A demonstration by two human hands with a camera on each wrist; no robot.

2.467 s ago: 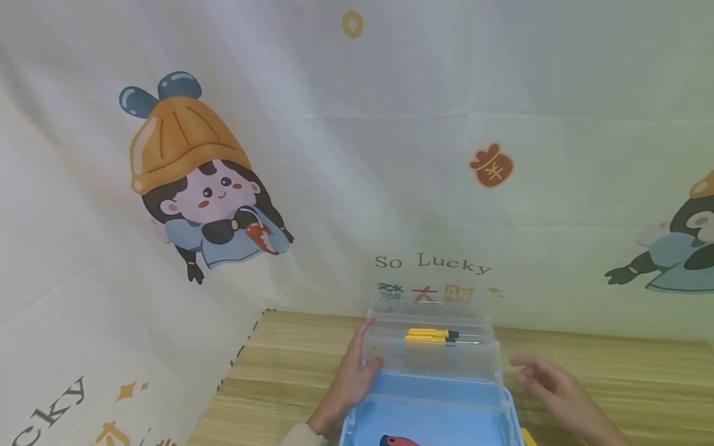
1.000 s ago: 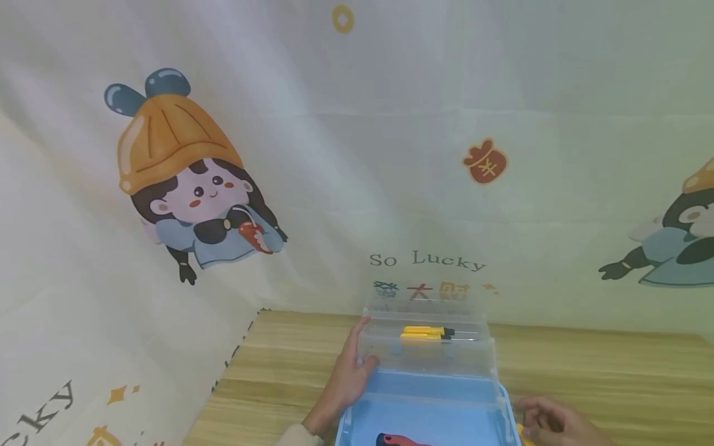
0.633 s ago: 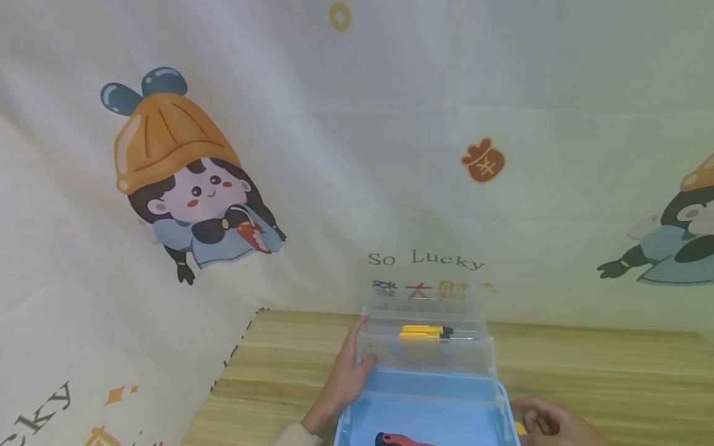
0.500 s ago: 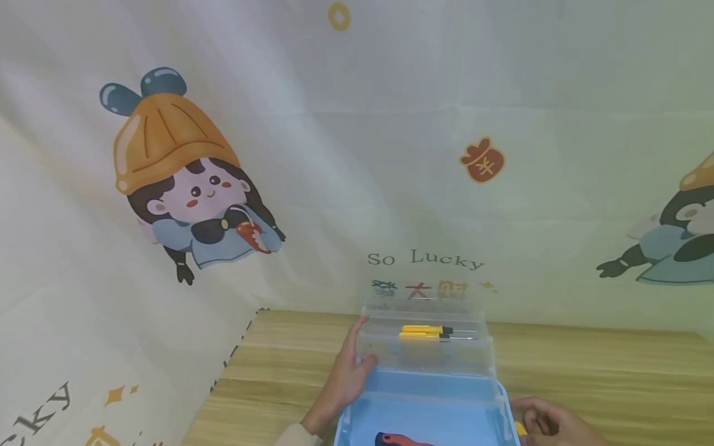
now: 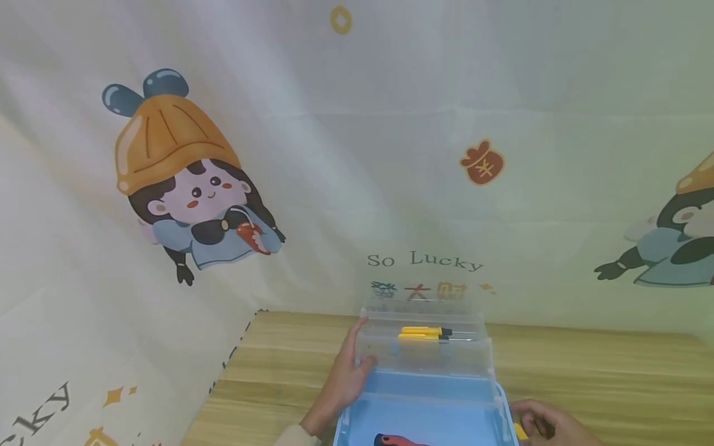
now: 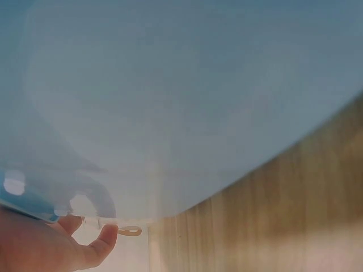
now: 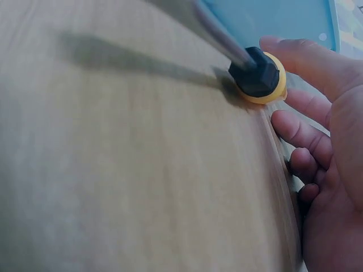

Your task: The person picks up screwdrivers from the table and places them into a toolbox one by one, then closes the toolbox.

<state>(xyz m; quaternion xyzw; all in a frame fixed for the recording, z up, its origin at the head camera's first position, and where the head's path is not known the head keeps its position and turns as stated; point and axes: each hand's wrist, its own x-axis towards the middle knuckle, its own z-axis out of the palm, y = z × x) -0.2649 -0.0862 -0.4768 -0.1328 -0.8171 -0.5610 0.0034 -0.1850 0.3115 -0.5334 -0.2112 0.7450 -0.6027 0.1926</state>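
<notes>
A light-blue storage box (image 5: 429,416) stands at the bottom of the head view, its clear plastic tray section (image 5: 424,362) raised at the back. Two screwdrivers (image 5: 421,332) with yellow handles lie in that clear section. My left hand (image 5: 347,378) grips its left side, thumb in front and fingers around the outer edge. Beside the box on the right, my right hand (image 5: 549,422) holds a yellow-handled screwdriver (image 7: 258,76) between thumb and index finger, low over the wooden tabletop. Its black collar and metal shaft show in the right wrist view; the other fingers curl below.
A tool with a red and black handle (image 5: 398,440) lies inside the blue box, cut off by the frame. The wooden table (image 5: 602,359) meets a white printed cloth (image 5: 390,155) at the back, which also hangs along the left side.
My right hand has come down from beside the clear section to the yellow screwdriver right of the box and taken hold of it. My left hand keeps its grip.
</notes>
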